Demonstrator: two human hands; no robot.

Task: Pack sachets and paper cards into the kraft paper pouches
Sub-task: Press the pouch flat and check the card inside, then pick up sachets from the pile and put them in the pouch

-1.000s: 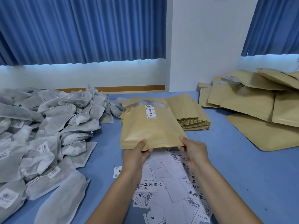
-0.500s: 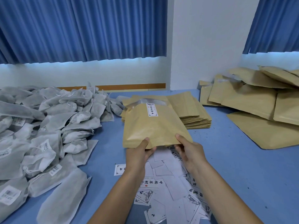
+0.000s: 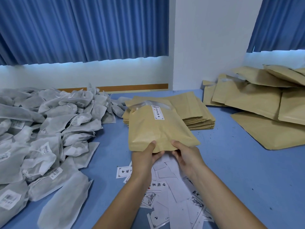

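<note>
The left hand (image 3: 145,156) and right hand (image 3: 184,156) both pinch the near edge of one kraft pouch (image 3: 158,131), thumbs on top and fingers curled beneath. They hold it lifted, its far end tilted away over the stack of flat pouches (image 3: 199,116). A white label (image 3: 157,112) sits near that far end, by a clear strip. The pouch bulges in the middle, so it likely holds a sachet already, though its contents are hidden. Under the wrists lie scattered paper cards (image 3: 166,187). To the left of the left hand is the heap of grey sachets (image 3: 49,129). Well to the right of the right hand are plump pouches (image 3: 254,100) piled on the blue table (image 3: 247,171). The step looks like finishing this pouch — the next move would call for checking that a card is inside, closing the mouth, and carrying the pouch right without spilling.
</note>
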